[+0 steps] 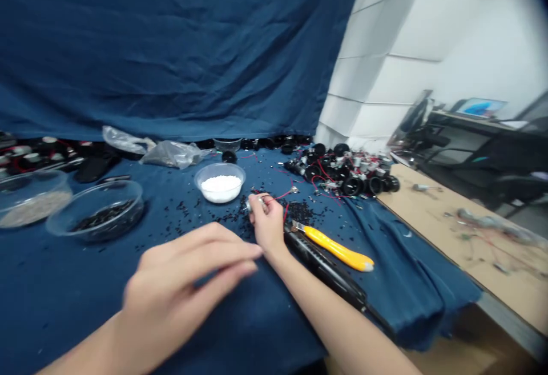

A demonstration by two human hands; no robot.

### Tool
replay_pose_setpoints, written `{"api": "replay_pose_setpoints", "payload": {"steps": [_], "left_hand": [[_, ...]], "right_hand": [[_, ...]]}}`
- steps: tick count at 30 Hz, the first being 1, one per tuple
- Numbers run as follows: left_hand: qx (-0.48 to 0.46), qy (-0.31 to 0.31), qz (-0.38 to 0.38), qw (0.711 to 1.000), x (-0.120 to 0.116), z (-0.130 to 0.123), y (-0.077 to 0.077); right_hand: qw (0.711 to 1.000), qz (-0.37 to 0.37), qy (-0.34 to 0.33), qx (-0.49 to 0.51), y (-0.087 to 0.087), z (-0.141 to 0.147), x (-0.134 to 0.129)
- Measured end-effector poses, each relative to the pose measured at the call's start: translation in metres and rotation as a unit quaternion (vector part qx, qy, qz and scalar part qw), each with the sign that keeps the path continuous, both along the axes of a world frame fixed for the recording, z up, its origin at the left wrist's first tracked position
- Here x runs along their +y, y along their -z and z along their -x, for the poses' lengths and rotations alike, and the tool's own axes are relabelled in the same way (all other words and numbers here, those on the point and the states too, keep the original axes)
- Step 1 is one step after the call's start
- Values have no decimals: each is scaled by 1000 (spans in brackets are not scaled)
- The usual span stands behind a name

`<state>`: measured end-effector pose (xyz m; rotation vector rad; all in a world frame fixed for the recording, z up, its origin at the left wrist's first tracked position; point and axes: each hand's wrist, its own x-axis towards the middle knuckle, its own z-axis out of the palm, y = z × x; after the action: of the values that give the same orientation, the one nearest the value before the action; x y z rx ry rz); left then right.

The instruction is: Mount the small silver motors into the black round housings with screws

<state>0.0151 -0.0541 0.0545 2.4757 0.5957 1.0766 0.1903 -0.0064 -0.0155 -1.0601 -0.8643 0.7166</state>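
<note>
My right hand pinches a small silver metal part with thin red wire running from it. Black granules lie scattered on the blue cloth around that hand. My left hand is blurred, low in the view, with its fingers spread and nothing visible in them, and it reaches toward my right hand. Just beyond my right wrist lie a yellow-handled utility knife and a long black cylindrical tool. The knife rests against the black tool's far side.
A clear bowl of white granules and a clear bowl of black granules stand on the blue cloth. Behind them are a heap of black cylindrical parts with red wires and plastic bags. A wooden tabletop lies right.
</note>
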Motion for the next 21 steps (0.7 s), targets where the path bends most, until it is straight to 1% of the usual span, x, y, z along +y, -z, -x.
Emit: {"api": "replay_pose_setpoints", "payload": {"steps": [2, 3, 6, 8, 10, 13, 17, 19, 21], "left_hand": [[43, 21, 45, 998, 20, 0, 14], [74, 18, 75, 994, 31, 2, 22], [156, -8, 150, 976, 62, 15, 44], [178, -22, 171, 969, 77, 24, 51], [170, -50, 181, 967, 85, 31, 53], [144, -77, 197, 967, 89, 36, 49], [155, -46, 196, 967, 82, 34, 42], [177, -21, 185, 967, 76, 31, 42], [197, 0, 177, 964, 72, 28, 43]], "right_hand": [[1000, -8, -10, -9, -3, -1, 0], [1000, -10, -17, -13, -4, -1, 0], [998, -6, -49, -35, -7, -2, -3], [996, 2, -74, -57, -7, -2, -6], [993, 9, -92, -79, -6, 0, -9], [988, 14, -108, -106, -6, 3, -12], [980, 19, -143, -139, -11, 4, -18], [968, 33, -188, -166, -14, 4, -22], [949, 53, -240, -198, -15, 4, -25]]}}
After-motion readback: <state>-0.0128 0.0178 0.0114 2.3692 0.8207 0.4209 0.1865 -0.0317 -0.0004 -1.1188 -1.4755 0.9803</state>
